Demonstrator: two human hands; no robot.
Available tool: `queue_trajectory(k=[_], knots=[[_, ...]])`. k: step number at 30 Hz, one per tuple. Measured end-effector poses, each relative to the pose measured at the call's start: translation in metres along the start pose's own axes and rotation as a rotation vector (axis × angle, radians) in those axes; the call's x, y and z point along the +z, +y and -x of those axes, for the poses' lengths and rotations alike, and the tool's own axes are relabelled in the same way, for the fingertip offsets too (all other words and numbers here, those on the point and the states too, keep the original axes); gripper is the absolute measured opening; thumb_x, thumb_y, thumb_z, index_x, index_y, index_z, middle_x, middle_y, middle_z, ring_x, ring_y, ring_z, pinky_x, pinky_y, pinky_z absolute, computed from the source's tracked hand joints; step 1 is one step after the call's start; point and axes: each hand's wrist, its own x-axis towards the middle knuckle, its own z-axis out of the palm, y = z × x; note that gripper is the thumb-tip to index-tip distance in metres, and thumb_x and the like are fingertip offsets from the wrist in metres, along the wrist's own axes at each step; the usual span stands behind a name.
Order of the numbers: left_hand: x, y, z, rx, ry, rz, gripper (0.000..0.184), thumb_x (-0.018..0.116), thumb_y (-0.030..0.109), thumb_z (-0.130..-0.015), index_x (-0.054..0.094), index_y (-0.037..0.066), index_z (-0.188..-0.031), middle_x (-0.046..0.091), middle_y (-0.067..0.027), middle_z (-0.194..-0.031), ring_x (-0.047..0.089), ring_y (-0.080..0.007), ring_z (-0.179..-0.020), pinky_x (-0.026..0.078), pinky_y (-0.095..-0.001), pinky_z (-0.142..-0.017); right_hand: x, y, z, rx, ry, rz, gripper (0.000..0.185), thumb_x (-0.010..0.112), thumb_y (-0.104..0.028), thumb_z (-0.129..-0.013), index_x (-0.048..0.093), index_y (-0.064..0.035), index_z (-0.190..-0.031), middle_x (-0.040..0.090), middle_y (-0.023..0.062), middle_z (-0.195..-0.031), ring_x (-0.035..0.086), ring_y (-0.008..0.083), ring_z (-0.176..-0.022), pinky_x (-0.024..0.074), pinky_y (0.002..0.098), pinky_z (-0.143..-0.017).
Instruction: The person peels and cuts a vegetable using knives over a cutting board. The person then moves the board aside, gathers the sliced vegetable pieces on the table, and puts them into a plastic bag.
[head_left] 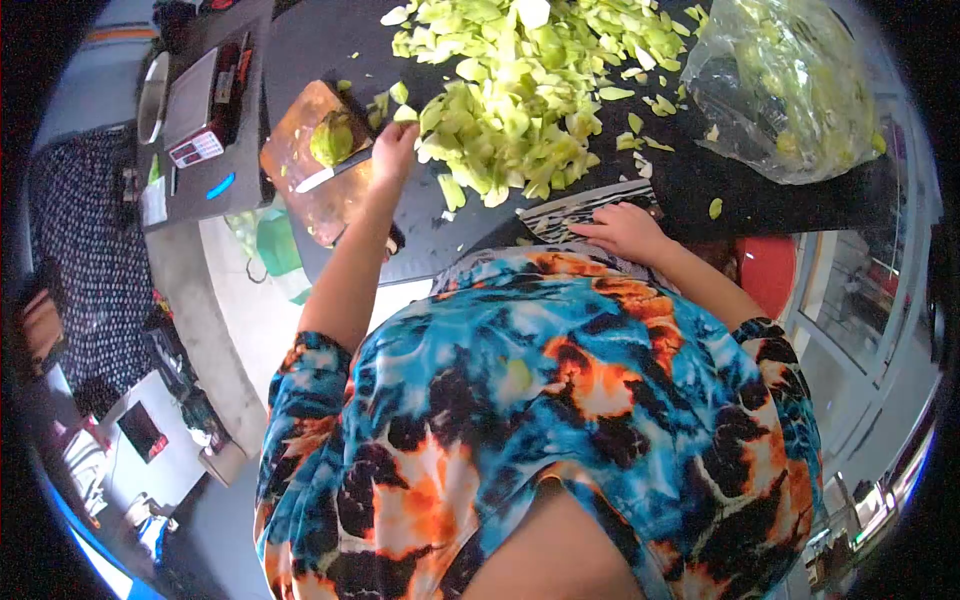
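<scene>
My left hand [396,150] is closed, its fingertips at a pale green slice [405,114] beside the large pile of green slices [515,110]. Just left of that wrist lies a knife [335,174] with a pale blade and dark handle; its handle end runs up to my wrist. The knife rests across a wooden cutting board [285,140], below a round green fruit or vegetable [331,140]. My right hand [625,233] lies flat with fingers stretched out on a black-and-white striped pouch or cloth [570,208] at the table's near edge.
A clear plastic bag [785,100] with green pieces stands at the right on the dark table [850,205]. Digital scales [195,110] and a blue object [221,186] sit on the left-hand table. A red stool or seat [768,275] is below on the right.
</scene>
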Motion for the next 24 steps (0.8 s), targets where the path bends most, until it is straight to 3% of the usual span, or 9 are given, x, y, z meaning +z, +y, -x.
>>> queue_trajectory(k=[4, 7, 8, 11, 15, 16, 19, 20, 24], knots=[[0.01, 0.016, -0.039, -0.077, 0.038, 0.035, 0.048, 0.057, 0.041, -0.085, 0.064, 0.0, -0.108, 0.068, -0.0174, -0.099, 0.063, -0.0286, -0.095, 0.045, -0.033, -0.088, 0.015, 0.007, -0.004, -0.051, 0.035, 0.061, 0.042, 0.058, -0.031, -0.083, 0.054, -0.0335, -0.125, 0.051, 0.0021, -0.078, 0.055, 0.0204, -0.08, 0.0433, 0.0355, -0.069], [0.031, -0.018, -0.082, -0.23, 0.098, -0.237, 0.055, 0.048, 0.054, -0.086, 0.06, 0.013, -0.12, 0.056, -0.0169, -0.123, 0.049, -0.0341, -0.118, 0.036, -0.0457, -0.101, 0.011, 0.014, -0.015, -0.097, 0.074, 0.123, 0.043, 0.059, -0.029, -0.082, 0.055, -0.0342, -0.124, 0.051, 0.0012, -0.077, 0.055, 0.0201, -0.079, 0.0433, 0.0357, -0.068], [0.04, -0.022, -0.082, -0.367, 0.167, -0.252, 0.054, 0.044, 0.059, -0.087, 0.057, 0.023, -0.124, 0.043, -0.013, -0.136, 0.037, -0.0347, -0.127, 0.03, -0.056, -0.101, 0.008, 0.013, -0.016, -0.077, 0.052, 0.103, 0.042, 0.059, -0.028, -0.082, 0.055, -0.034, -0.123, 0.052, 0.0006, -0.077, 0.055, 0.0202, -0.079, 0.0434, 0.0359, -0.068], [0.059, 0.01, -0.06, -0.462, 0.309, -0.138, 0.051, 0.042, 0.061, -0.086, 0.058, 0.028, -0.121, 0.044, -0.0106, -0.132, 0.039, -0.0345, -0.121, 0.03, -0.061, -0.098, 0.002, 0.02, -0.027, -0.07, -0.023, 0.115, 0.04, 0.059, -0.029, -0.082, 0.056, -0.0343, -0.122, 0.053, 0.0004, -0.077, 0.056, 0.0201, -0.079, 0.0437, 0.0357, -0.068], [0.088, 0.072, -0.021, -0.238, -0.064, -0.21, 0.054, 0.041, 0.064, -0.086, 0.056, 0.028, -0.124, 0.05, -0.0058, -0.132, 0.045, -0.0323, -0.123, 0.029, -0.0649, -0.097, -0.011, 0.029, -0.053, -0.136, 0.056, 0.131, 0.033, 0.059, -0.036, -0.083, 0.06, -0.0347, -0.116, 0.055, 0.0013, -0.08, 0.058, 0.0199, -0.078, 0.0434, 0.0355, -0.068], [0.102, 0.074, -0.019, -0.119, -0.179, -0.009, 0.059, 0.043, 0.065, -0.084, 0.053, 0.027, -0.128, 0.051, -0.0073, -0.132, 0.047, -0.0328, -0.122, 0.027, -0.0675, -0.096, -0.023, 0.027, -0.062, -0.115, -0.025, 0.15, 0.037, 0.064, -0.033, -0.081, 0.06, -0.0263, -0.117, 0.061, 0.0039, -0.09, 0.06, 0.0215, -0.085, 0.0465, 0.0374, -0.075], [0.103, 0.104, 0.0, -0.091, -0.264, -0.152, 0.068, 0.049, 0.066, -0.08, 0.05, 0.02, -0.131, 0.053, -0.0115, -0.13, 0.052, -0.03, -0.118, 0.037, -0.0465, -0.1, -0.012, 0.036, -0.094, 0.192, 0.241, -0.548, 0.043, 0.068, -0.027, -0.077, 0.059, -0.015, -0.117, 0.064, 0.0072, -0.103, 0.061, 0.0231, -0.097, 0.0464, 0.0365, -0.088], [0.102, 0.104, -0.001, -0.059, -0.278, -0.134, 0.069, 0.049, 0.066, -0.08, 0.05, 0.019, -0.131, 0.053, -0.012, -0.13, 0.053, -0.0297, -0.117, 0.038, -0.0428, -0.099, -0.018, 0.042, -0.099, 0.471, 0.033, -0.828, 0.047, 0.069, -0.023, -0.074, 0.058, -0.007, -0.116, 0.064, 0.0091, -0.113, 0.059, 0.0238, -0.105, 0.0438, 0.0336, -0.095], [0.087, 0.112, 0.0, -0.013, -0.327, -0.09, 0.075, 0.051, 0.066, -0.078, 0.051, 0.013, -0.13, 0.055, -0.0171, -0.127, 0.053, -0.03, -0.116, 0.041, -0.0376, -0.097, -0.056, 0.006, -0.105, 0.366, 0.263, -0.753, 0.035, 0.068, -0.023, -0.078, 0.061, -0.007, -0.108, 0.063, 0.0076, -0.109, 0.059, 0.0231, -0.098, 0.0457, 0.0334, -0.087]])
